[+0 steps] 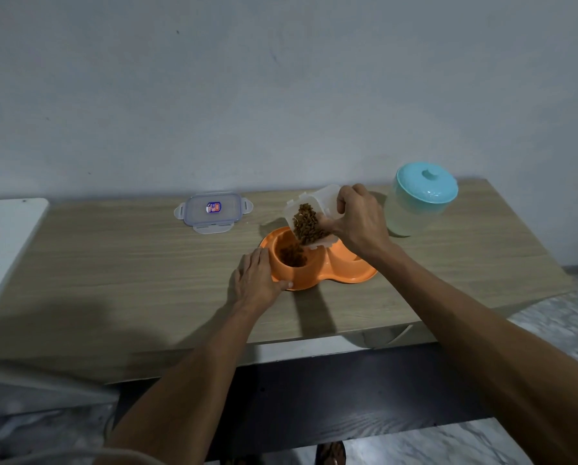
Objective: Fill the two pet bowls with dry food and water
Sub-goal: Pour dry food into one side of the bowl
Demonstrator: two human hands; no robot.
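Tilted clear tub of kibble, kibble in orange bowl

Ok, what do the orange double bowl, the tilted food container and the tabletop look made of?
Orange double bowl: likely moulded plastic, smooth, slight sheen, one even colour. Food container: translucent rigid-looking plastic; the kibble shows through its wall. Tabletop: matte light wood grain; laminate, veneer or solid wood, I cannot tell.

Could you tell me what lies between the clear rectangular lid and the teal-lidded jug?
Head view: the tilted clear plastic container of brown kibble, gripped by the right hand.
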